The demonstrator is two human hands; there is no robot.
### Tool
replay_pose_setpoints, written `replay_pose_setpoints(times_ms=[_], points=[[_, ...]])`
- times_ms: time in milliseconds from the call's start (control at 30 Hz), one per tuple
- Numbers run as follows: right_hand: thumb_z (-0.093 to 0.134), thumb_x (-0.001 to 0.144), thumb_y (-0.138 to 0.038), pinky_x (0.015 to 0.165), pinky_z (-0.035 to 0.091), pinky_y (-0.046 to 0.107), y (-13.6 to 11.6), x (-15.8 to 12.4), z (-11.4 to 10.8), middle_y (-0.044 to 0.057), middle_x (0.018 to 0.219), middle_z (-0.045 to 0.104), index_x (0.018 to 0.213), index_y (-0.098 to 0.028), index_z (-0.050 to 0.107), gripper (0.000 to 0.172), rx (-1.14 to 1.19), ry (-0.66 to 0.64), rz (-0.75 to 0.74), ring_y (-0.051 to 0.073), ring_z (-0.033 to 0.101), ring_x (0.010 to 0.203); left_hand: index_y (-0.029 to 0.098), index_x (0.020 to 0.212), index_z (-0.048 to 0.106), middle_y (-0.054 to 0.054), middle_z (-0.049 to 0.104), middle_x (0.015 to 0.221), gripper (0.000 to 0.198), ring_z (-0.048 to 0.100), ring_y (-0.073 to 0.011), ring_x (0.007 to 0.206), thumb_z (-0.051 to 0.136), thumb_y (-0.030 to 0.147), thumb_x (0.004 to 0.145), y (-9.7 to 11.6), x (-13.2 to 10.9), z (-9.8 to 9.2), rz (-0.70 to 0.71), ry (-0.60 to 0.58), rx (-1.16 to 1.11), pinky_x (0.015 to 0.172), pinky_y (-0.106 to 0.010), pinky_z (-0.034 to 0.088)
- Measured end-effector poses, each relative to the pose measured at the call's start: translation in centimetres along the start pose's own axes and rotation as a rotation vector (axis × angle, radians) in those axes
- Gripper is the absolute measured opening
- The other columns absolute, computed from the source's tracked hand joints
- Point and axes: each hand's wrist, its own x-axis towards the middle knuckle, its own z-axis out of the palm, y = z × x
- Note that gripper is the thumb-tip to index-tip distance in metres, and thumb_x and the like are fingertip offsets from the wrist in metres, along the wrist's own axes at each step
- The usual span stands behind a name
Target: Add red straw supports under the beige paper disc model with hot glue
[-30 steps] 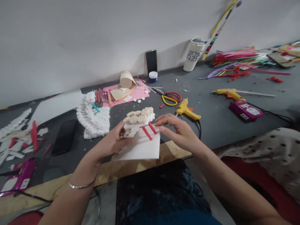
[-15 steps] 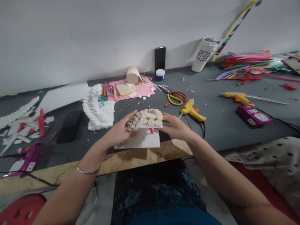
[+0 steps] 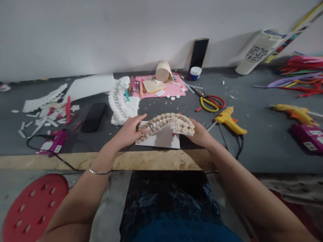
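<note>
Between my two hands is an arched craft piece [image 3: 164, 119], covered with rows of small beige rolls on a white backing. My left hand [image 3: 130, 131] grips its left end, thumb in front and fingers behind. At the right end, where a flat patch of rolls faces up, my right hand [image 3: 200, 133] holds on, its fingers partly hidden. Beneath the arch lies a white board [image 3: 161, 141], with a small red bit by the patch. Left of my hands stands a white fluffy craft piece [image 3: 122, 101].
Scissors [image 3: 212, 102] and a yellow glue gun [image 3: 229, 121] lie right of my hands. A black phone [image 3: 94, 117], white and red scraps and a purple power box [image 3: 54, 143] are at left. A pink sheet [image 3: 148, 94] holds paper pieces. A white tumbler [image 3: 259, 52] leans behind.
The camera view has shifted. The arched piece has been turned, so its whole curve now shows, with the roll patch at right. Both hands keep hold of it.
</note>
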Motion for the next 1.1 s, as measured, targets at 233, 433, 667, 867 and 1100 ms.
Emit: replay_pose_setpoints(times_ms=[233,433,667,867,1100], points=[[0.066,0.085,-0.040,0.095,0.054,0.051,0.8,-0.8,0.6,0.011,0.116,0.072,0.111,-0.023,0.071,0.031,0.032,0.053,0.033,0.032,0.068,0.109,0.020,0.141,0.053,-0.011,0.055,0.148,0.056,0.041,-0.0274,0.143,0.055,0.045,0.092,0.0,-1.0,1.0,-0.031,0.008,0.091,0.124,-0.053,0.004],[0.063,0.087,-0.038,0.098,0.052,0.054,1.4,-0.8,0.6,0.009,0.119,0.071,0.112,-0.026,0.072,0.029,0.008,0.048,-0.015,0.031,0.066,0.111,0.023,0.133,0.060,-0.010,0.061,0.141,0.048,0.052,-0.0264,0.134,0.062,0.041,0.089,0.7,-0.7,1.2,-0.016,0.007,0.092,0.123,-0.054,0.007],[0.061,0.085,-0.032,0.095,0.053,0.056,1.5,-0.9,0.6,0.010,0.110,0.073,0.104,-0.025,0.073,0.023,-0.059,0.047,-0.014,0.033,0.066,0.109,0.024,0.135,0.060,-0.010,0.061,0.142,0.049,0.054,-0.0274,0.132,0.060,0.044,0.090,0.5,-0.7,1.3,-0.024,-0.013,0.060,0.123,-0.054,0.007],[0.063,0.085,-0.031,0.097,0.051,0.055,1.3,-0.7,0.6,0.011,0.114,0.072,0.104,-0.023,0.072,0.023,-0.070,0.019,-0.014,0.033,0.065,0.112,0.023,0.139,0.055,-0.011,0.058,0.144,0.053,0.052,-0.0283,0.134,0.058,0.045,0.091,0.7,-0.7,1.4,-0.019,-0.006,0.084,0.124,-0.054,0.006],[0.062,0.085,-0.026,0.099,0.051,0.054,1.8,-0.9,0.7,0.010,0.120,0.070,0.113,-0.024,0.070,0.029,-0.099,0.027,-0.011,0.033,0.063,0.116,0.022,0.151,0.041,-0.010,0.045,0.156,0.068,0.042,-0.0284,0.143,0.049,0.058,0.094,1.0,-0.6,1.9,0.039,-0.008,0.035,0.123,-0.047,0.017]])
